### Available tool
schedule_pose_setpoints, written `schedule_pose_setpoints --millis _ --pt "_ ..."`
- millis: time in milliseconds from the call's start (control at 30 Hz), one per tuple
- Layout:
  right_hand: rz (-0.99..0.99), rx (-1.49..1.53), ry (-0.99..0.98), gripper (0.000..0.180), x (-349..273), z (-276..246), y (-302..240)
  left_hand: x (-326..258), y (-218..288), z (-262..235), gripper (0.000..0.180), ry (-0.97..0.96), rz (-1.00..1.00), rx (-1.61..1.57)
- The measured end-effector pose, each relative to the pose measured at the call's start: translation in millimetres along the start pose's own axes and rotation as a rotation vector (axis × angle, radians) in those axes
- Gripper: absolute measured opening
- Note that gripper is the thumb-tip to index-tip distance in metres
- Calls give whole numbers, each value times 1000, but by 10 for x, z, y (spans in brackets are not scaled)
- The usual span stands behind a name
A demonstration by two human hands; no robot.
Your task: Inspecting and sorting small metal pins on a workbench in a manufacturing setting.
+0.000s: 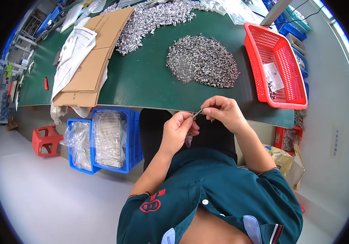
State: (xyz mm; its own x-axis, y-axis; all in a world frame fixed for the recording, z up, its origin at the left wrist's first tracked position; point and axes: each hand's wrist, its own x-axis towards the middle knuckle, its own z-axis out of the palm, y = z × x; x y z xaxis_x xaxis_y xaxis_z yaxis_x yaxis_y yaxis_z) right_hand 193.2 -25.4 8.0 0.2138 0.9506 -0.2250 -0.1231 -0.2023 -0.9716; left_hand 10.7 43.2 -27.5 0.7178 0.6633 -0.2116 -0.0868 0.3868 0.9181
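My left hand [178,129] and my right hand [226,113] meet just off the near edge of the green table, above my lap. Between their fingertips is a thin dark metal rod [197,113], held at a slant. The thumb and forefinger of each hand pinch it, the left at the lower end and the right at the upper end. Something small and reddish [188,140] shows beneath my left fingers, too unclear to name. Beyond the hands, a pile of small silvery metal sleeves [207,61] lies on the table, touched by neither hand.
A red plastic basket [253,61] with a paper slip and a few small parts stands at the right. Flat cardboard [89,65] with papers lies left, near a red cutter [46,83]. More shiny parts [150,20] lie behind. Blue crates [136,142] and a red stool [46,140] stand below.
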Motion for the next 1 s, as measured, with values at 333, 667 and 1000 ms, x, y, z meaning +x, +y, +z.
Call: schedule_pose_setpoints --millis 333,667,1000 --pt "-5 -83 -12 11 -38 15 -54 -7 15 13 15 -19 -13 49" --pt "-195 -425 -97 18 -19 -14 -174 1 18 -39 18 -85 -63 -148" --pt "-633 -1113 451 19 387 -114 39 3 12 -102 14 -21 -52 -169"
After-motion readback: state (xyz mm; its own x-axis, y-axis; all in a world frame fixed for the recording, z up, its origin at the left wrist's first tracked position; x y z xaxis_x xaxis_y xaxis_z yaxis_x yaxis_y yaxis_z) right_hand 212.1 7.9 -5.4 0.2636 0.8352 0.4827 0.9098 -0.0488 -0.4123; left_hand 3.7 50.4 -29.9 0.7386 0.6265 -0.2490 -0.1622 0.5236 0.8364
